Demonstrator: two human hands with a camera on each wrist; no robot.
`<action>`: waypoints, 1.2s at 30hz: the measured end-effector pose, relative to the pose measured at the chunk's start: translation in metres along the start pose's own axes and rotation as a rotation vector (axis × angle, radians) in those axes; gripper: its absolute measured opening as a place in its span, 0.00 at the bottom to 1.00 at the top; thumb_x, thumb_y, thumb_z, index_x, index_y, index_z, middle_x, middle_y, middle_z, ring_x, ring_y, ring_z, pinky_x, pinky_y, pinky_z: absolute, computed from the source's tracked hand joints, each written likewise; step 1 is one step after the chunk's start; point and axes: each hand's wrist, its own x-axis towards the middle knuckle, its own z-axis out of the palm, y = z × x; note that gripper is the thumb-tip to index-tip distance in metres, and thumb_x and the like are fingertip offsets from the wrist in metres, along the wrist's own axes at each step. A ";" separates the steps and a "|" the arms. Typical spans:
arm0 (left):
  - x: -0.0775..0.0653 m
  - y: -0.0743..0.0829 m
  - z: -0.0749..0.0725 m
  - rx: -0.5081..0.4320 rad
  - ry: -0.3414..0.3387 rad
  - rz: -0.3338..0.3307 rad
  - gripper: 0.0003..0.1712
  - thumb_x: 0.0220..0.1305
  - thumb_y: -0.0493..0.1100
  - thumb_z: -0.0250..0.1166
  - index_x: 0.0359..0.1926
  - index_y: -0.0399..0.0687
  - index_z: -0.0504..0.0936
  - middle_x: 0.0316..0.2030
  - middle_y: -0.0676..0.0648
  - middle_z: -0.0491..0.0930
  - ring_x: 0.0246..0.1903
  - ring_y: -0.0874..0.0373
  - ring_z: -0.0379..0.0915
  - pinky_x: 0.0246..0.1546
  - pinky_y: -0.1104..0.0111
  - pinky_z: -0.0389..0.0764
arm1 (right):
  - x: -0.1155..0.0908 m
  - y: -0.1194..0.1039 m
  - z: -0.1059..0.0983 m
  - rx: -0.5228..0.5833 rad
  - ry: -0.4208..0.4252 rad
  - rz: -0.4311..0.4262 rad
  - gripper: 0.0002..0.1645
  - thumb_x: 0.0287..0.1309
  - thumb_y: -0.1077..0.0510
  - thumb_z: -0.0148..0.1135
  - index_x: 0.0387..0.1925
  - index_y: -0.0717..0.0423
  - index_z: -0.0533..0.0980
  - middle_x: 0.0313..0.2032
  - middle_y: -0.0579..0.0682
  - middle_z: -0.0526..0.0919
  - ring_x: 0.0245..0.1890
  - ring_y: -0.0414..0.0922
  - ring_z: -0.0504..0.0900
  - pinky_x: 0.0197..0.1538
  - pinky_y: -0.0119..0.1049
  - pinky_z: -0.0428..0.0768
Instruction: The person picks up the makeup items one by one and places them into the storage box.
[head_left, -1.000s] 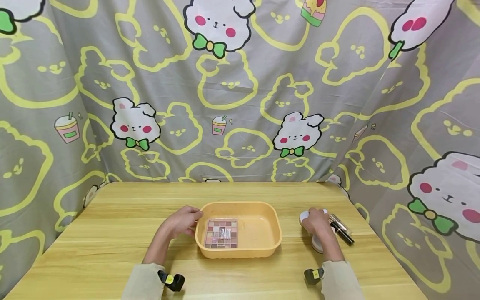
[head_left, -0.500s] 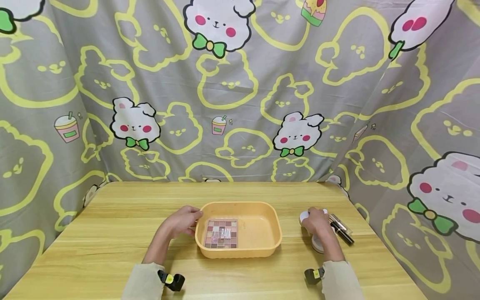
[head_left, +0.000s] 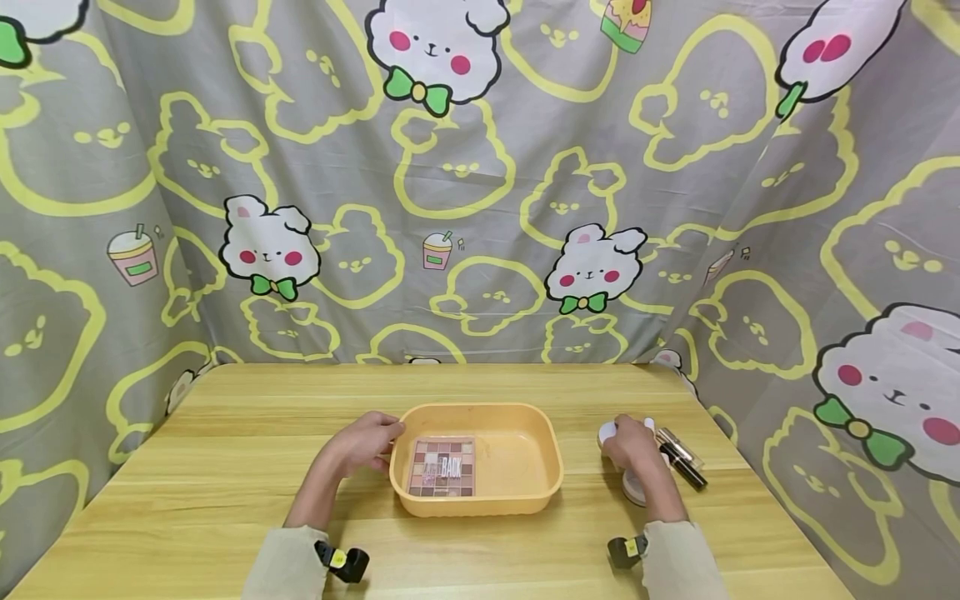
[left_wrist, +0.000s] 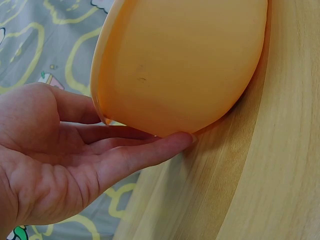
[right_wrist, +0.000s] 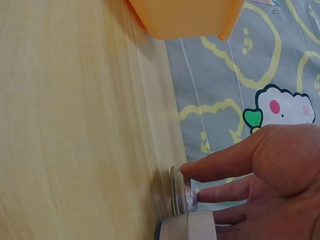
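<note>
My left hand [head_left: 369, 443] is at the left end of a yellow plastic tray [head_left: 480, 505]. In the left wrist view its fairly straight fingers touch the tray's rim and outer wall. Inside the tray, at the left, lies an eyeshadow palette [head_left: 442, 468] with a clear lid. My right hand [head_left: 632, 443] is low over the table at the right. It grips a round flat case [right_wrist: 178, 192] with a clear side, its thumb at the edge. Just beside that case is a round white container [right_wrist: 201, 226], partly cut off by the frame.
Right of my right hand lie a black tube [head_left: 692, 476] and a clear tube with a gold end [head_left: 688, 450]. The wooden table [head_left: 495, 382] ends at a patterned curtain [head_left: 480, 192] behind and on both sides.
</note>
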 end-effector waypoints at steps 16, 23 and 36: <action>-0.001 0.000 -0.001 -0.008 -0.012 0.006 0.26 0.80 0.42 0.45 0.65 0.23 0.71 0.51 0.36 0.82 0.46 0.49 0.84 0.37 0.58 0.88 | 0.002 -0.001 0.002 0.013 0.010 -0.005 0.38 0.51 0.65 0.61 0.64 0.80 0.65 0.56 0.78 0.75 0.48 0.66 0.78 0.53 0.58 0.78; -0.001 0.001 0.000 -0.014 -0.007 -0.002 0.26 0.80 0.42 0.46 0.65 0.24 0.71 0.51 0.36 0.82 0.46 0.49 0.84 0.37 0.58 0.88 | 0.003 -0.005 0.005 0.006 -0.003 -0.050 0.39 0.50 0.65 0.66 0.63 0.79 0.67 0.58 0.77 0.75 0.52 0.66 0.78 0.56 0.59 0.78; -0.001 -0.001 -0.001 -0.024 -0.015 0.004 0.26 0.80 0.41 0.45 0.65 0.24 0.70 0.50 0.36 0.82 0.45 0.49 0.84 0.36 0.58 0.87 | 0.002 -0.016 0.008 -0.040 0.017 -0.087 0.41 0.43 0.59 0.75 0.58 0.76 0.73 0.49 0.73 0.81 0.44 0.62 0.80 0.51 0.56 0.80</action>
